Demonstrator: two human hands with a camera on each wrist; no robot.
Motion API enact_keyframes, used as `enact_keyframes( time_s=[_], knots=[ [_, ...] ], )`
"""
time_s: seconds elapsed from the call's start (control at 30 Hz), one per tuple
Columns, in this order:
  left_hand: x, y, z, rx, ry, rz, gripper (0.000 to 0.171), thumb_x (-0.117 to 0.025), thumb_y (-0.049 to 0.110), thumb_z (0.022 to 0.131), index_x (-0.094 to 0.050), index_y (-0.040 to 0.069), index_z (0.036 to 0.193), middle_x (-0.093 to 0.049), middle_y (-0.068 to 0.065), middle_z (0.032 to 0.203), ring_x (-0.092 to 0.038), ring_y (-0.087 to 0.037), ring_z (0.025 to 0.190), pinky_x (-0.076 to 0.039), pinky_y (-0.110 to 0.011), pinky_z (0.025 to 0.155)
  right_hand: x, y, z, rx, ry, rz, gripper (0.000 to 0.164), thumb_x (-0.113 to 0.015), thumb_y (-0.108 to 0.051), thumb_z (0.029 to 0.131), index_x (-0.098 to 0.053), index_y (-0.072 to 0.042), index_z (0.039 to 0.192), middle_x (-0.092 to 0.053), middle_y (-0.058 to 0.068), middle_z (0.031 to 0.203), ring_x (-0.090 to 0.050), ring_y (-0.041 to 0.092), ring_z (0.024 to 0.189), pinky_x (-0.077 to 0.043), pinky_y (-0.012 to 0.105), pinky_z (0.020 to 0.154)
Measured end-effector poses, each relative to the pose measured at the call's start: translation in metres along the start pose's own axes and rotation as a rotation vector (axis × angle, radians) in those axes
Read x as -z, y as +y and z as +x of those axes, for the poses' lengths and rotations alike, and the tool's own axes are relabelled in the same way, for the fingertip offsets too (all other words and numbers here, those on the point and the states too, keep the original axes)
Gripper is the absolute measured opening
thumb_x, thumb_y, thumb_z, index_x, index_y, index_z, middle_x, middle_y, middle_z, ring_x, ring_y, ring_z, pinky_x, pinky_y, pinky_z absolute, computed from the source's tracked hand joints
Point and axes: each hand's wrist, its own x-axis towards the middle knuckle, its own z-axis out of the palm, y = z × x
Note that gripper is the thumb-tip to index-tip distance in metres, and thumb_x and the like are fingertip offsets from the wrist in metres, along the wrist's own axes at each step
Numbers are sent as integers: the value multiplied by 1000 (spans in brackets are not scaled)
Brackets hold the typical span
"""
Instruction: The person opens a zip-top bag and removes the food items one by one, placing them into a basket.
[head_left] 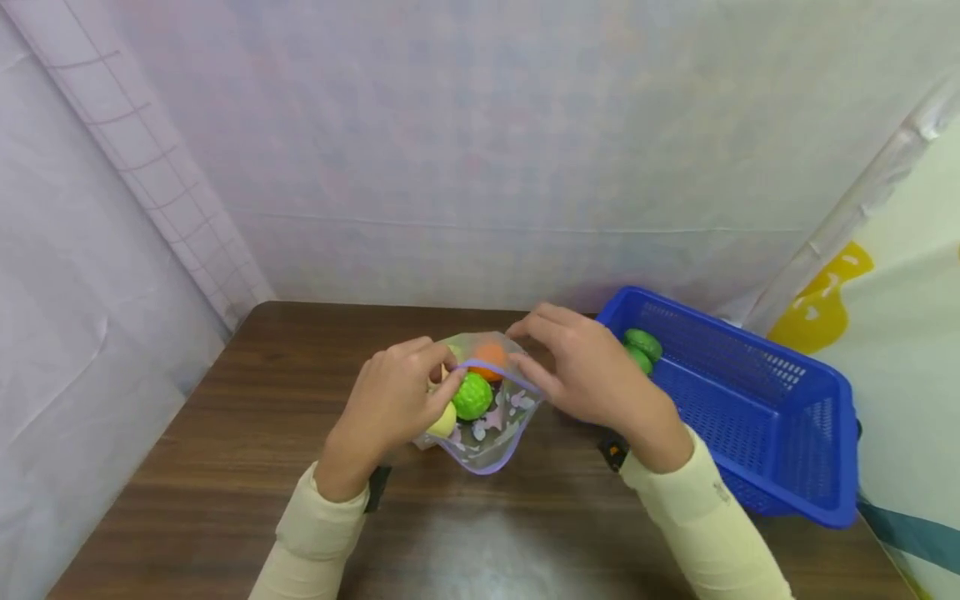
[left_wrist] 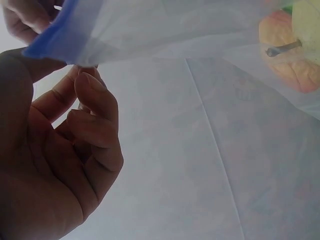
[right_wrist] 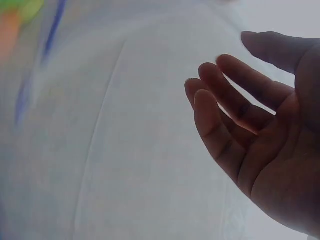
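Observation:
A clear zip bag (head_left: 485, 471) with a purple rim and printed pale patterns gapes toward me over the table. Inside it show a bumpy bright green fruit (head_left: 473, 397), an orange one (head_left: 490, 361) and a pale yellow one (head_left: 444, 422). My left hand (head_left: 393, 396) pinches the bag's left rim between thumb and fingers. Through the plastic in the left wrist view, a peach-coloured fruit (left_wrist: 287, 70) appears beside a stem. Beside the right rim is my right hand (head_left: 592, 375), thumb apart from loosely bent fingers, holding nothing in the right wrist view.
To the right stands a blue perforated basket (head_left: 843, 450), with round green items (head_left: 642, 343) in its far left corner. The brown wooden table (head_left: 225, 467) meets a pale cloth (head_left: 450, 150) behind. More cloth hangs at both sides.

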Motion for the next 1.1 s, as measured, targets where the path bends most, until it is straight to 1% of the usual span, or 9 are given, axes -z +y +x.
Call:
enact_keyframes(
  time_s=[0.1, 0.2, 0.3, 0.37, 0.5, 0.67, 0.77, 0.9, 1.1],
  knots=[
    [-1, -1, -1, -4, -8, -11, 11, -76, 21, 88, -72, 12, 83, -61, 2, 72, -52, -10, 55, -42, -24, 49, -13, -16, -3, 29, -4, 61, 22, -71, -27, 94, -71, -12, 110, -68, -2, 103, -65, 12, 88, -56, 32, 75],
    [-2, -1, -2, -8, -8, -15, 11, -76, 21, 88, -72, 12, 83, -61, 1, 72, -51, -9, 55, -41, -23, 49, -27, -28, -5, 60, -42, 80, 23, -71, -28, 94, -72, -14, 113, -68, -3, 105, -62, 8, 80, -54, 26, 69],
    [-3, -2, -3, -11, 5, -10, 11, -77, 20, 88, -72, 12, 83, -61, 2, 72, -50, -8, 55, -41, -22, 49, -41, -37, -5, 95, -68, 43, 25, -72, -27, 93, -72, -15, 115, -70, -3, 107, -60, 7, 74, -53, 25, 63],
    [-3, -2, -3, -10, 10, -10, 11, -77, 20, 88, -72, 12, 82, -60, 2, 71, -49, -8, 55, -40, -22, 49, -49, -42, -6, 111, -72, 18, 25, -72, -26, 92, -72, -14, 114, -70, -3, 103, -58, 7, 70, -52, 24, 61],
    [-2, -2, -2, -6, 14, -16, 11, -76, 20, 88, -72, 12, 82, -59, 2, 71, -47, -7, 55, -39, -23, 49, -64, -49, -6, 124, -56, -34, 24, -73, -25, 90, -72, -12, 111, -71, -3, 103, -64, 9, 75, -55, 27, 66],
    [-1, -2, -1, -8, 30, -27, 10, -76, 20, 88, -72, 13, 82, -60, 2, 72, -50, -9, 56, -41, -24, 50, -85, -52, -4, 78, -111, -71, 38, -73, -26, 89, -67, -12, 123, -69, -1, 114, -68, 13, 81, -57, 31, 66],
    [-1, -2, -1, -19, 42, -33, 10, -75, 20, 87, -71, 13, 81, -61, 1, 72, -53, -9, 57, -42, -24, 51, -98, -52, -2, 55, -142, -101, 37, -74, -27, 88, -67, -10, 120, -70, 0, 107, -67, 14, 79, -56, 31, 62],
    [0, -2, 0, -39, 55, -31, 11, -75, 20, 87, -70, 12, 80, -61, 1, 72, -55, -10, 58, -44, -26, 51, -112, -51, 0, 46, -156, -124, 29, -74, -27, 87, -68, -9, 109, -71, 2, 97, -67, 16, 79, -56, 32, 63],
    [-1, -2, 0, -47, 46, -28, 11, -74, 19, 87, -70, 12, 80, -61, 1, 72, -54, -10, 58, -44, -25, 52, -125, -50, 1, 14, -206, -100, 42, -73, -34, 90, -65, -9, 123, -69, 6, 117, -67, 18, 98, -59, 34, 67]
  ],
)
